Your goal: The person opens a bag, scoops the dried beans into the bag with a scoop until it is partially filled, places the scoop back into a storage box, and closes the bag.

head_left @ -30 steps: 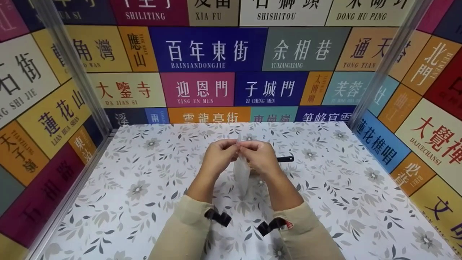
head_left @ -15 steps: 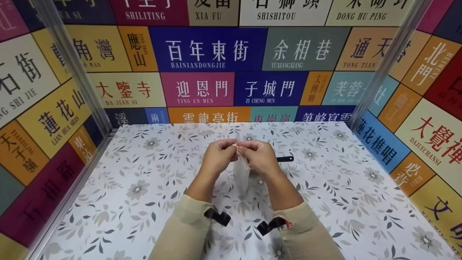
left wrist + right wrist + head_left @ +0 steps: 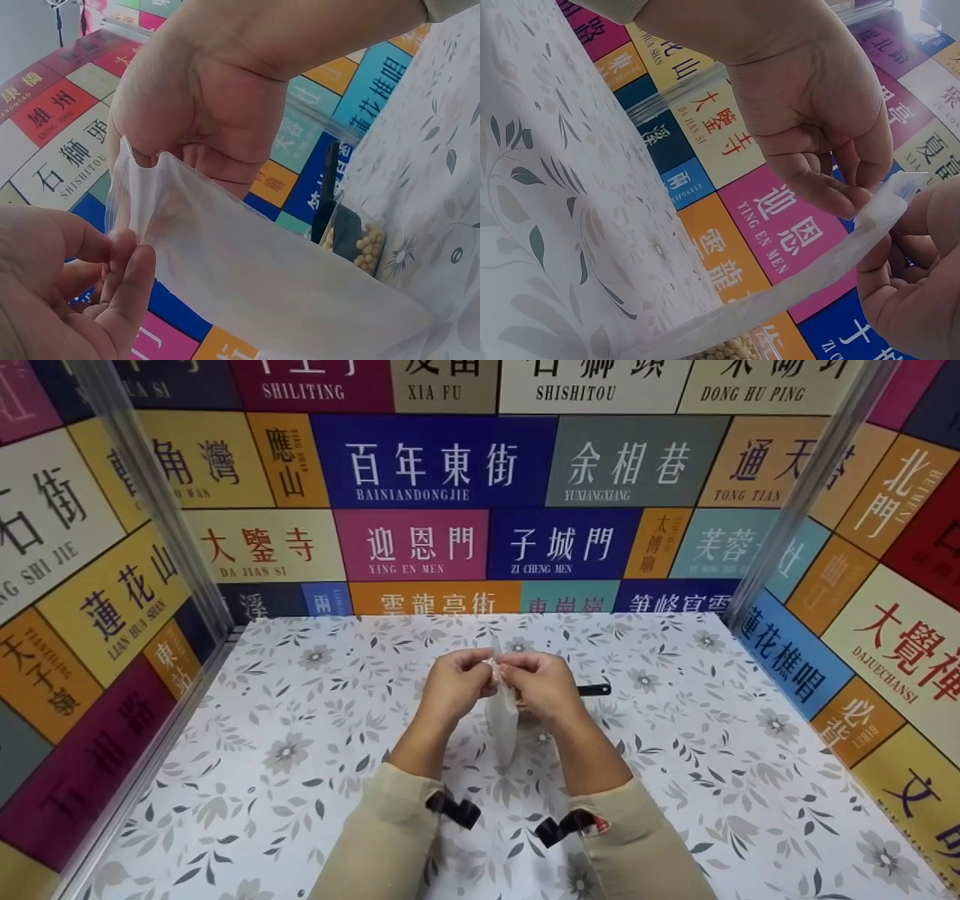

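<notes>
A frosted, translucent plastic bag (image 3: 504, 735) hangs between my two hands over the middle of the table. My left hand (image 3: 454, 686) pinches its top edge with thumb and fingers. Close beside it, my right hand (image 3: 546, 686) pinches the same edge, the fingertips of both hands nearly meeting. In the left wrist view the bag (image 3: 292, 277) slants down toward the table, its upper rim creased at the fingers. The right wrist view shows the bag (image 3: 802, 281) edge-on as a narrow strip. Whether its mouth is sealed I cannot tell.
Behind the bag and right hand stands a clear container of pale yellow beans (image 3: 367, 246), with a black-handled utensil (image 3: 595, 690) sticking out to the right. A floral cloth covers the table (image 3: 285, 810). Colourful sign-printed walls (image 3: 435, 461) enclose three sides.
Both hands stay in nearly the same place. Their fingertips have shifted slightly on the bag's top edge, and a crumpled bit of it shows between them. The bag's lower end has risen a little.
</notes>
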`<state>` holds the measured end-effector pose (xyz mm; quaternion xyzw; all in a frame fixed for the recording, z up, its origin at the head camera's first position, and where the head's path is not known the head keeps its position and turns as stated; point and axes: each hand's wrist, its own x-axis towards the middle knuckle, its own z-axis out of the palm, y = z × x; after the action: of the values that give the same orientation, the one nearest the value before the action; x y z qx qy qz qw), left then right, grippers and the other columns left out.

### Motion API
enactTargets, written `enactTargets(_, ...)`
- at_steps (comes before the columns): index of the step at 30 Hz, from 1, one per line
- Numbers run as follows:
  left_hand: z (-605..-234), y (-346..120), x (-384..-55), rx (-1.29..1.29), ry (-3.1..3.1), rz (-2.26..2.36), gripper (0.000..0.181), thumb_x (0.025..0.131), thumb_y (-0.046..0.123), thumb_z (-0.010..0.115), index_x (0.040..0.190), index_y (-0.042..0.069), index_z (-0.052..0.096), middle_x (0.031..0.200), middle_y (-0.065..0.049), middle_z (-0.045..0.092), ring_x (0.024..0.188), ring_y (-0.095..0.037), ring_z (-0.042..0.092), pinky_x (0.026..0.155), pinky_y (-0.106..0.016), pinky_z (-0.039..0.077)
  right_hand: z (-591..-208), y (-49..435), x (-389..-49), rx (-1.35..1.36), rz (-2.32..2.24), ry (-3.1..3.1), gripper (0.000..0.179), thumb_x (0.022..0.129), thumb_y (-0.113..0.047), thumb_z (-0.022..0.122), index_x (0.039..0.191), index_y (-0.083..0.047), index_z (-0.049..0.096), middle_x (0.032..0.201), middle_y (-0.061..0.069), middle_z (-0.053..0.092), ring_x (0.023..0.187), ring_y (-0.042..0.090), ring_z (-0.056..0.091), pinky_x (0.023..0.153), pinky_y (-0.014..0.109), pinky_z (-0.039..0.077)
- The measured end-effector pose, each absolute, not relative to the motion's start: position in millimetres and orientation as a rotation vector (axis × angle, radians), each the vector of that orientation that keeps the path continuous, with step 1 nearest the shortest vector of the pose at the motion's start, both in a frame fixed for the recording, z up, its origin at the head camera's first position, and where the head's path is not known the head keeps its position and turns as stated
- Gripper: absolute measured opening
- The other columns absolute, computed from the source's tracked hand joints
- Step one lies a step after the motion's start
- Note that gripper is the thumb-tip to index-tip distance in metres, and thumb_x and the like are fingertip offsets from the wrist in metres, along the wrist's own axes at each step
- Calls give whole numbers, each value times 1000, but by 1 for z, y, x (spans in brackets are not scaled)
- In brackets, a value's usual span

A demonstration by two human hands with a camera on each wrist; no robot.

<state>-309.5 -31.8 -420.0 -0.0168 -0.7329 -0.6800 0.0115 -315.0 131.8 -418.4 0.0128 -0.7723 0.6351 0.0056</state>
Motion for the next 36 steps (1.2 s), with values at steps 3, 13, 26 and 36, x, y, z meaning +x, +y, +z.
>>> enactTargets(3, -420, -33, -310, -21, -2284, -2096, 31, 102, 13, 61, 129, 8, 76, 97, -9, 75, 82, -17, 76, 80, -30, 68, -418, 134, -316, -9, 1991, -2412, 19, 105, -17, 70, 118, -13, 81, 107, 6, 75, 81, 15, 65, 68, 24, 57)
enactTargets(13, -421, -36, -313, 30, -2336, -1954, 28, 100, 17, 64, 123, 10, 80, 97, -8, 78, 80, -17, 78, 77, -30, 68, -418, 138, -319, -58, 2029, -2332, 19, 103, -20, 71, 116, -11, 81, 100, 7, 75, 80, 15, 67, 70, 25, 61)
enactTargets(26, -421, -46, -313, 54, -2428, -1710, 26, 101, 24, 62, 110, 19, 85, 89, -1, 80, 75, -15, 76, 71, -29, 64, -421, 157, -330, -74, 1950, -2283, 19, 99, -15, 72, 112, -6, 82, 93, 7, 75, 77, 18, 71, 62, 23, 60)
enactTargets(36, -427, -59, -321, 110, -2442, -1551, 17, 97, 23, 69, 97, 21, 85, 86, 5, 79, 80, -14, 74, 71, -31, 61, -421, 166, -334, -76, 1807, -2394, 22, 98, -17, 75, 114, -5, 81, 97, 7, 78, 82, 20, 75, 76, 37, 67)
